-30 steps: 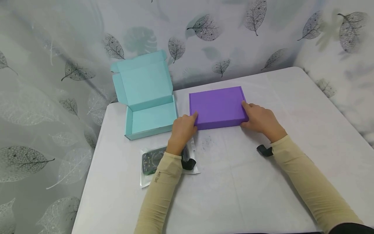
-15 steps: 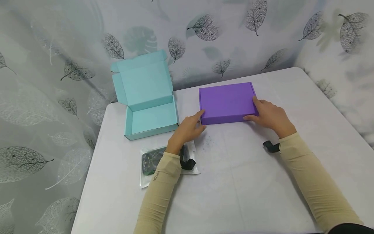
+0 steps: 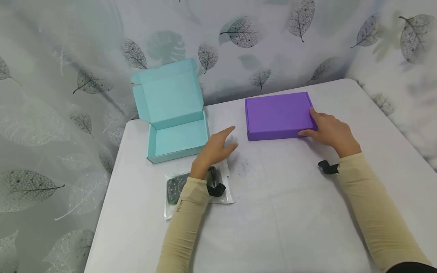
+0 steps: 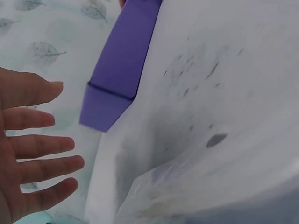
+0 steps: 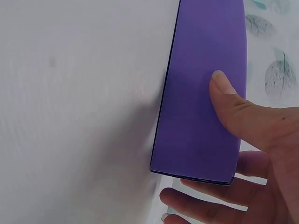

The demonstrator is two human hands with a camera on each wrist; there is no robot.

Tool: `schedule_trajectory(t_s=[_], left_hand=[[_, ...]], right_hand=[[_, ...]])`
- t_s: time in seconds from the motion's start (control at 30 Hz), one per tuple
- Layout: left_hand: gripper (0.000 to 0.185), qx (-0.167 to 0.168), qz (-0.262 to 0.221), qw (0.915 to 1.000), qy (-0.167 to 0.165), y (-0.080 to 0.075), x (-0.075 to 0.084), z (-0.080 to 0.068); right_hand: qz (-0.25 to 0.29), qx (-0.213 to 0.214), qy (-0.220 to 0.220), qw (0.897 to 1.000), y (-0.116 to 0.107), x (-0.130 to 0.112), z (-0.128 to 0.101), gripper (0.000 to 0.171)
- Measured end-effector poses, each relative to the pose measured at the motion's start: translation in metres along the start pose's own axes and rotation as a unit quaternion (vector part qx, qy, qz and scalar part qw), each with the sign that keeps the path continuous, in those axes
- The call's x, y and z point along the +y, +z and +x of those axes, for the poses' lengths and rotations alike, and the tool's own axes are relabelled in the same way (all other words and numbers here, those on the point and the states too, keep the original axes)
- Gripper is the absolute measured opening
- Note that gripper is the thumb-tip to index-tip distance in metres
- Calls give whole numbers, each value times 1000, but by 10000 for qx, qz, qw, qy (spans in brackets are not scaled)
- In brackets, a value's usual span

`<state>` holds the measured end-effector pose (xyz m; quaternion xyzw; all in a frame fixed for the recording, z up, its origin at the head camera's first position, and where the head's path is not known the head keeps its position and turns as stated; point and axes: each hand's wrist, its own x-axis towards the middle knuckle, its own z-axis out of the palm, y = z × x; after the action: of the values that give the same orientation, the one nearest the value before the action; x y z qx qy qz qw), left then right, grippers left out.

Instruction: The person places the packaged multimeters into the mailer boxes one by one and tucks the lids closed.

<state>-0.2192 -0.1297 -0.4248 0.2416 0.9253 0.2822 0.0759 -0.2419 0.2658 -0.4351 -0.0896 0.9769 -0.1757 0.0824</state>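
Your right hand grips the purple box at its near right corner, thumb against the front wall and fingers around the end. The box lies closed near the far edge of the white-covered table, to the right of an open teal box whose lid stands raised. Your left hand reaches toward the purple box, apart from it — thumb and fingers spread, as the left wrist view shows. Below that hand, a clear packet with a dark item inside lies in front of the teal box, partly hidden by your left forearm. Beige sleeves cover both your arms, a black device at each wrist, and a leaf-print curtain hangs behind the table.
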Motion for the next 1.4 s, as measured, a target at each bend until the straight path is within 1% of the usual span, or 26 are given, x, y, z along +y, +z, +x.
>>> schedule_trajectory(t_s=[0.13, 0.3, 0.47, 0.57, 0.7, 0.83, 0.97, 1.03, 1.1, 1.17, 1.2, 1.3, 1.4], left_hand=[[64, 156, -117, 9997, -130, -9, -5, -3], [63, 352, -233, 9990, -174, -20, -12, -6], [63, 668, -332, 9969, -232, -33, -21, -11], [62, 847, -371, 9951, -349, -41, -26, -15], [61, 998, -473, 9926, -509, -51, -33, -22], [59, 1145, -585, 9902, -553, -62, -39, -30], [59, 1281, -536, 9878, -703, -75, -47, -42], [61, 1379, -447, 9855, -885, -82, -53, -51], [61, 1520, -376, 9810, -1145, -90, -62, -60], [62, 1705, -302, 9745, -1429, -96, -72, -70], [62, 1785, -282, 9710, -1564, -99, -75, -75], [61, 2079, -242, 9587, -1928, -109, -85, -89], [61, 2379, -202, 9436, -2294, -117, -92, -102]], right_hand=[[44, 73, 78, 9999, -5, 13, 0, 111], [199, 190, 209, 9994, -9, 28, -3, 107], [358, 241, 391, 9983, -10, 44, -6, 107], [384, 274, 485, 9977, -11, 52, -7, 106], [434, 378, 597, 9966, -11, 57, -10, 103], [452, 444, 663, 9958, -12, 59, -13, 102], [413, 397, 681, 9960, -14, 59, -15, 100], [216, 411, 605, 9971, -18, 55, -17, 94], [57, 539, 484, 9974, -25, 44, -21, 87], [-58, 791, 285, 9964, -33, 26, -25, 78], [-51, 982, 159, 9950, -36, 15, -27, 75], [139, 1608, -525, 9855, -37, -22, -30, 67], [229, 2037, -1467, 9677, -24, -60, -29, 61]])
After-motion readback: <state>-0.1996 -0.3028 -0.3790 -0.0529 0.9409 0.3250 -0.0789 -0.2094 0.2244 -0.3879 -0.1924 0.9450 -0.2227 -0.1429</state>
